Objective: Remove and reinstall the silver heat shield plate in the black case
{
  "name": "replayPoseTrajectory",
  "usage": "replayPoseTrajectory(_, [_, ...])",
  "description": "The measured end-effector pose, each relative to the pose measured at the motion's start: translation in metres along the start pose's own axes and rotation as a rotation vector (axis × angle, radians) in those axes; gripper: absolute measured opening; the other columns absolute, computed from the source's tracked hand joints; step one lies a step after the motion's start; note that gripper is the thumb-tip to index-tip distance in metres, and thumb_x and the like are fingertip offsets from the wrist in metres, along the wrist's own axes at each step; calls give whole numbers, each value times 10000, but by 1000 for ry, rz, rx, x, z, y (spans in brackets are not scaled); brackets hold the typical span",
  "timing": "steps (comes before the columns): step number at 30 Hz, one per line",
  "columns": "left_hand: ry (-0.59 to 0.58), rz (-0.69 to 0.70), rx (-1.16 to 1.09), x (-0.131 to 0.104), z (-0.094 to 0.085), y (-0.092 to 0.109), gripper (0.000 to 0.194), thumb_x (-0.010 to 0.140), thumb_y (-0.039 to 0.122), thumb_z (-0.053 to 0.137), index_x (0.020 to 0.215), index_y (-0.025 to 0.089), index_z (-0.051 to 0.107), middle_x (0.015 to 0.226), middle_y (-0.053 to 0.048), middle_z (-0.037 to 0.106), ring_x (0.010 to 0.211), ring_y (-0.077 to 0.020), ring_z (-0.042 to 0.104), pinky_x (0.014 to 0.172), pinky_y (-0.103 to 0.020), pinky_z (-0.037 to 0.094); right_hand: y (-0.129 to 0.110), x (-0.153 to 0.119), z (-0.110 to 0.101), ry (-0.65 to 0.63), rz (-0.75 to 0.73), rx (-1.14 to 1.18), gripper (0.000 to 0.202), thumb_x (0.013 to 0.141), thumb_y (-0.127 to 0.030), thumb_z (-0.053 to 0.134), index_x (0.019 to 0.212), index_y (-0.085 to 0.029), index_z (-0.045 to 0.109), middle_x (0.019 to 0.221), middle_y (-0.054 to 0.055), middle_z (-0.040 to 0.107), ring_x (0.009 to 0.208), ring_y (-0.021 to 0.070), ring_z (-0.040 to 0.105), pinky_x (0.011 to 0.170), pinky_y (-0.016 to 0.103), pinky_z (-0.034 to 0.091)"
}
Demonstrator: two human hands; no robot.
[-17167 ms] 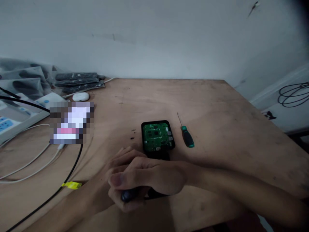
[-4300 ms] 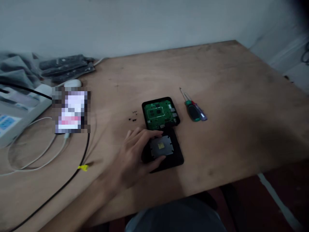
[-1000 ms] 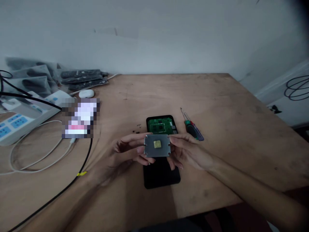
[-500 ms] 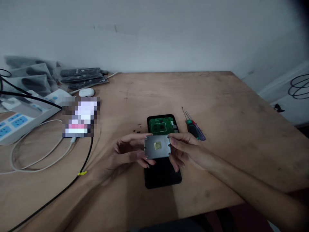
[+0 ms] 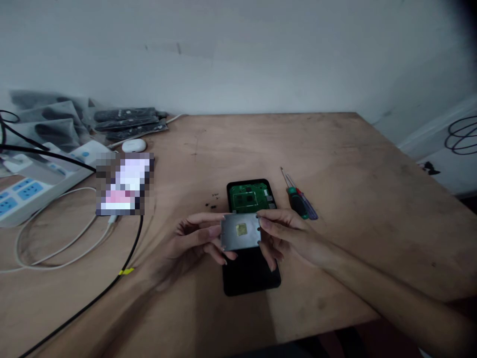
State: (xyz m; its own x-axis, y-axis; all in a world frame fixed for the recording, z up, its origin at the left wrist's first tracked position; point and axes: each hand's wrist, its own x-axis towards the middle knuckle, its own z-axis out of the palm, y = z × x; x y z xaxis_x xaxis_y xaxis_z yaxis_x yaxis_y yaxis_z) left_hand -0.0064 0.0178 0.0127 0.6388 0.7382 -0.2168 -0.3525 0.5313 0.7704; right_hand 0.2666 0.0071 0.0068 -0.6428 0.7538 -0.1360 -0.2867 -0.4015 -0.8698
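Between my two hands I see a flat silver metal plate [image 5: 231,237] with notched side edges and a small yellowish square pad [image 5: 241,229] on its upward face. My left hand [image 5: 197,238] grips its left edge with thumb and fingers. On the opposite edge my right hand [image 5: 285,228] is closed, thumb on top. Beneath the plate lies a black device case [image 5: 251,278] on the table, its middle hidden by the plate and fingers. A green circuit board [image 5: 249,195] shows in the far end of the case.
Several small screws [image 5: 213,206] lie left of the case. Screwdrivers [image 5: 300,203] rest at its right. Further left are a phone [image 5: 126,184], a white earbud case [image 5: 134,145], a power strip [image 5: 28,189], cables [image 5: 139,238] and plastic-bagged dark items [image 5: 128,122].
The plate has shifted slightly to the left in my hands, and its left edge looks less covered by my left thumb. The whole view has dropped a little.
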Motion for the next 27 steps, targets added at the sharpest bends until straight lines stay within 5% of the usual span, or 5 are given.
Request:
replayPoseTrajectory(5, [23, -15, -32, 1, 2, 1, 257, 986, 293, 835, 1220, 190, 860, 904, -108, 862, 787, -217, 857, 676, -207, 702, 1, 0, -1, 6, 32, -22, 386, 1159, -443, 586, 1349, -138, 725, 696, 36, 774, 540, 107, 724, 430, 145, 394])
replayPoseTrajectory(10, [32, -18, -15, 1, 2, 1, 245, 986, 312, 835, 1177, 164, 869, 872, -111, 856, 772, -218, 854, 654, -201, 695, 3, 0, -1, -7, 12, -53, 365, 1163, -457, 573, 1235, -138, 735, 652, 10, 738, 538, 103, 724, 465, 150, 412])
replayPoseTrajectory(17, [24, 8, -59, 3, 0, -2, 170, 986, 283, 832, 1127, 201, 879, 879, -85, 860, 768, -222, 857, 643, -212, 698, -6, -2, 1, -14, 11, -177, 369, 1204, -383, 489, 1346, -122, 708, 670, 11, 760, 543, 85, 689, 502, 164, 434])
replayPoseTrajectory(27, [19, -3, -59, 1, -3, -2, 187, 1032, 272, 773, 1161, 170, 861, 902, -92, 857, 761, -204, 851, 638, -199, 687, -4, -4, 1, 40, 26, -229, 417, 1156, -455, 582, 1366, -122, 720, 674, 23, 743, 553, 129, 708, 498, 208, 410])
